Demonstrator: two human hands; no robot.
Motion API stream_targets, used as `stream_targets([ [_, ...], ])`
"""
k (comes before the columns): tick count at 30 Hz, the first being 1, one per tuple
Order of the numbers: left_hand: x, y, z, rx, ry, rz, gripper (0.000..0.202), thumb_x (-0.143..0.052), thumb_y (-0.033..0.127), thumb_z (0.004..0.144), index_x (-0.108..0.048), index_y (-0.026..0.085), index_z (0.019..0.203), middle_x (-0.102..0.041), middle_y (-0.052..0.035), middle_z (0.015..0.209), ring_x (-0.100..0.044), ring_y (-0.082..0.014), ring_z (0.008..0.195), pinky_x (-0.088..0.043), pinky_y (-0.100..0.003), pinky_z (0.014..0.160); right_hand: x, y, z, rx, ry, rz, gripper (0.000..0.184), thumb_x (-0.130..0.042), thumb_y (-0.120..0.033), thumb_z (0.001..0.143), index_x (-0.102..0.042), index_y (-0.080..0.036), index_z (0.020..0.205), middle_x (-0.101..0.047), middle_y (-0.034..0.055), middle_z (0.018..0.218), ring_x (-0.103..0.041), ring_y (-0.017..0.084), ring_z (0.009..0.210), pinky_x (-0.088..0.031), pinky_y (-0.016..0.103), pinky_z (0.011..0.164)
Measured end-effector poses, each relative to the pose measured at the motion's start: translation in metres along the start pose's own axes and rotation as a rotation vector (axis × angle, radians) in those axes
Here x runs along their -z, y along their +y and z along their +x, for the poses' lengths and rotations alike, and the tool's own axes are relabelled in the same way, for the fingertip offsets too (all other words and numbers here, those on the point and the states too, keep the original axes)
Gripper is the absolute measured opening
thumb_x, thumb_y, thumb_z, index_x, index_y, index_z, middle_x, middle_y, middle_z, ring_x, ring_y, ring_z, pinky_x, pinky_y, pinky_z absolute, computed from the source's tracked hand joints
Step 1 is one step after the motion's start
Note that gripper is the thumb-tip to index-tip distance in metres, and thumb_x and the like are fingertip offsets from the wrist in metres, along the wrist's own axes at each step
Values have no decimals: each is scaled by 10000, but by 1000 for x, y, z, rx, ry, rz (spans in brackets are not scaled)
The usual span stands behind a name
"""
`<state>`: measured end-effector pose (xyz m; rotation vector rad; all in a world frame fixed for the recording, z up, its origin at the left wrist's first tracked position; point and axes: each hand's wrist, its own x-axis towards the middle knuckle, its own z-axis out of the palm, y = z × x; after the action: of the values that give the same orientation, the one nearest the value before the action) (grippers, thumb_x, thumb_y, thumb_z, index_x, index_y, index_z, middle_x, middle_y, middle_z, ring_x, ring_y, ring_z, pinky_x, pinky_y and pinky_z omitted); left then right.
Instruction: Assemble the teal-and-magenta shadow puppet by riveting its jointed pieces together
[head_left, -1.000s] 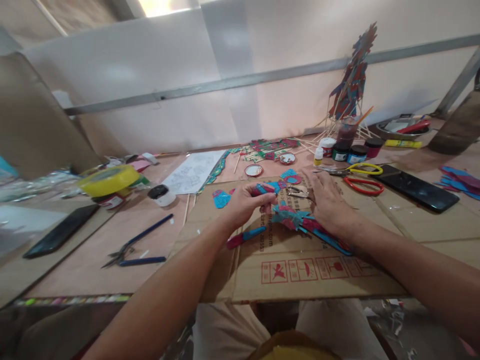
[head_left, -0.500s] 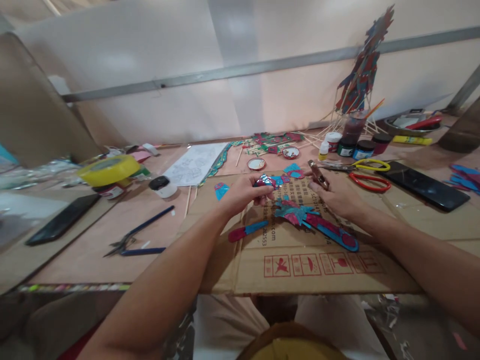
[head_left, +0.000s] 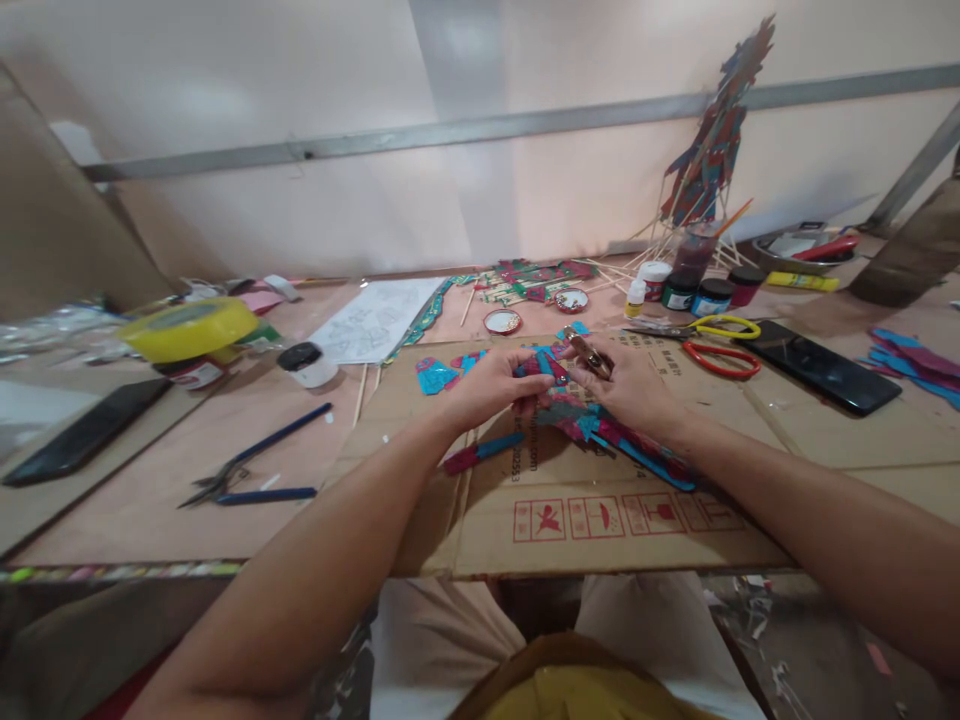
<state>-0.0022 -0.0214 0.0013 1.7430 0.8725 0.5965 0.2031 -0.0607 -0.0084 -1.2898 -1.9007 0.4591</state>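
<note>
Pinching flat pink-and-blue cutout, left hand; gripping shiny brown metal tool, right hand, partly hiding long magenta-and-blue strip at four o'clock; blue-handled metal pliers at eight.

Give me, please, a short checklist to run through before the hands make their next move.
1. Left hand gripping the blue and magenta piece: ok.
2. Right hand holding the brownish metal tool: ok.
3. Contact between that tool and the piece: cannot tell, the detail is too small and blurred.
4. Cardboard free of loose parts near the hands: not ok, a magenta and blue strip lies close to the left wrist.
5. Small bottle standing upright: ok.
6. Scissors lying apart from both hands: ok.
</note>
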Motion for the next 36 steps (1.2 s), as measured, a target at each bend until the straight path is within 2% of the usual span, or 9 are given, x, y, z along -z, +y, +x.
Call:
stream_targets([
  [6, 5, -13, 4, 32, 109, -113, 191, -682, 349, 822, -640, 181, 743, -583, 9, 605, -521, -99, 526, -399, -214, 510, -1, 6, 0, -102, -62, -122, 221, -587, -254, 867, -730, -198, 1026, -752, 61, 992, -647, 227, 880, -491, 328, 772],
  [9, 11, -16, 5, 104, 178, -57, 181, -726, 314, 783, -617, 177, 738, -554, 25, 560, -497, -95, 485, -368, -208, 489, 2, 12, 3, -116, -57, -124, 249, -572, -247, 863, -736, -205, 1046, -755, 54, 990, -647, 231, 884, -495, 337, 784],
  [13, 21, -20, 5, 168, 262, 102, 166, -770, 259, 735, -645, 186, 816, -604, 19, 579, -527, -117, 486, -357, -216, 488, 12, 22, 5, -140, -54, -207, 269, -551, -226, 853, -746, -208, 1038, -757, 52, 966, -649, 233, 859, -493, 332, 768],
  [16, 28, -22, 6, 129, 287, 323, 124, -771, 245, 712, -674, 187, 764, -645, 3, 621, -547, -133, 528, -357, -227, 516, 22, 30, 6, -151, -70, -280, 263, -542, -246, 865, -747, -202, 1024, -759, 66, 976, -662, 244, 865, -497, 341, 772],
  [18, 31, -23, 6, 70, 254, 448, 102, -769, 261, 705, -696, 189, 704, -660, -3, 637, -555, -141, 565, -346, -232, 534, 28, 36, 6, -118, -42, -294, 270, -546, -258, 869, -747, -215, 1044, -760, 67, 1039, -673, 258, 932, -505, 362, 825],
  [21, 33, -23, 4, 31, 208, 536, 147, -761, 332, 723, -727, 207, 653, -626, 5, 563, -518, -142, 537, -293, -244, 517, 34, 45, 7, -68, 34, -283, 303, -562, -272, 867, -744, -245, 1107, -751, 57, 1133, -670, 277, 1030, -502, 403, 910],
  [24, 32, -22, 3, 35, 223, 575, 207, -755, 370, 741, -728, 216, 605, -621, -8, 539, -499, -149, 511, -267, -261, 504, 37, 51, 9, -97, 54, -295, 319, -565, -271, 860, -751, -239, 1117, -760, 67, 1104, -678, 291, 1010, -504, 430, 915],
  [29, 30, -15, 3, -102, 480, 547, 102, -791, 296, 719, -747, 214, 677, -700, -51, 707, -566, -184, 659, -353, -264, 589, 38, 53, 10, -68, 61, -323, 352, -541, -280, 878, -741, -247, 1166, -756, 67, 1120, -668, 294, 1033, -500, 426, 917],
  [36, 27, -8, 1, -147, 574, 485, 89, -690, 227, 805, -723, 184, 735, -693, -51, 755, -565, -168, 704, -389, -260, 640, 42, 59, 13, -99, 40, -389, 265, -540, -297, 873, -756, -206, 997, -754, 78, 922, -649, 254, 847, -487, 344, 752],
])
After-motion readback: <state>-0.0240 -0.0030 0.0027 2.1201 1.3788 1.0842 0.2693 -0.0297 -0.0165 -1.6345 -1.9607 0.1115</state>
